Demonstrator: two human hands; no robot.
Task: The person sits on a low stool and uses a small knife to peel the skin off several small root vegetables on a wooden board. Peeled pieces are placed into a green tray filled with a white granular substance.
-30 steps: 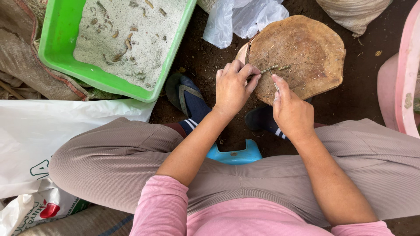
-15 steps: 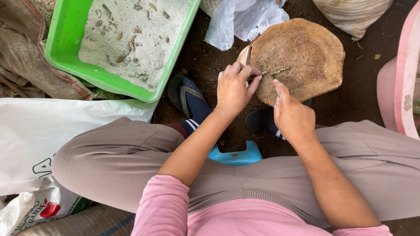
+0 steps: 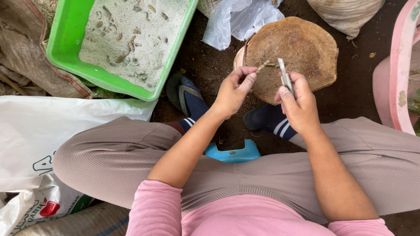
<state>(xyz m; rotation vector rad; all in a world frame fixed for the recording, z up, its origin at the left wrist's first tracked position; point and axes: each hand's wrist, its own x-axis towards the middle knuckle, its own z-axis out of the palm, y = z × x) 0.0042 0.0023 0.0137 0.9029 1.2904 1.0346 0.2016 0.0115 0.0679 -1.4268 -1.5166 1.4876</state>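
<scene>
Raised over the wooden block (image 3: 297, 52), the left hand (image 3: 232, 91) pinches a thin stem (image 3: 264, 65); the right hand (image 3: 297, 102) grips a small blade (image 3: 284, 76) upright.

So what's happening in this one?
A person sits on a low blue stool over a round wooden block. The left hand pinches a small brownish stem piece in its fingers, while the right hand holds a thin metal blade upright beside it, both raised just above the block. A green tray of pale sand with similar pieces sits to the left.
</scene>
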